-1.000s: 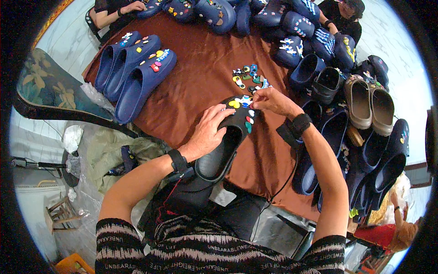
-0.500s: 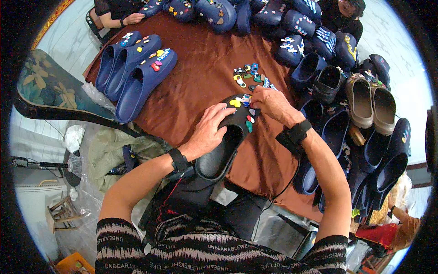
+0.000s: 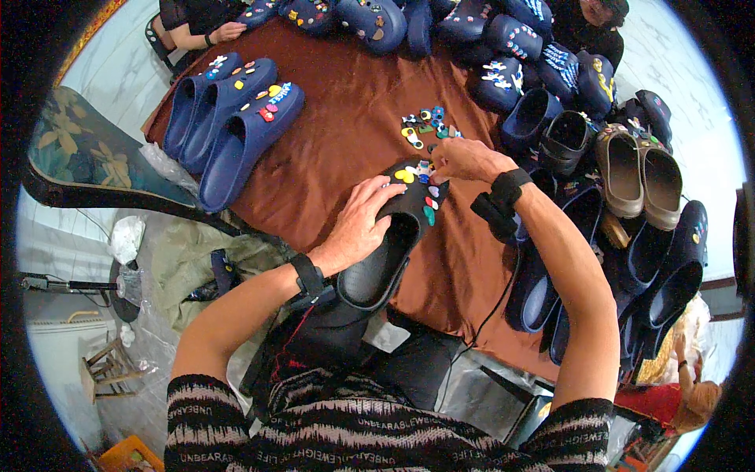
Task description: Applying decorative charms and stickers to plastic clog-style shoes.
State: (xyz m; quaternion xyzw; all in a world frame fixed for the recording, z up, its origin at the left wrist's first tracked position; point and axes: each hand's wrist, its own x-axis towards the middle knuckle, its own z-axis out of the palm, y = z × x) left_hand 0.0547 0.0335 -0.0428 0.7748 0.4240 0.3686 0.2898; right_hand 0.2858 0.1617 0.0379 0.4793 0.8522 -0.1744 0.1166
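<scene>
A black clog lies at the table's near edge, its toe pointing away from me. My left hand grips it, fingers over the upper and thumb at the opening. Small colourful charms sit on the toe, among them a yellow heart-shaped one and a green one. At the far right of the toe is my right hand, its thumb and fingers pinched together; whatever is between the fingertips is hidden. Just beyond lies a small pile of loose charms on the brown cloth.
Blue clogs with charms stand at the left of the table. More clogs crowd the far edge and right side, including a taupe pair. A chair back is at left. Two people sit across; another person's arm shows lower right.
My right hand has moved slightly away from me, and its wrist has lifted and turned. My left hand and the black clog have stayed in place.
</scene>
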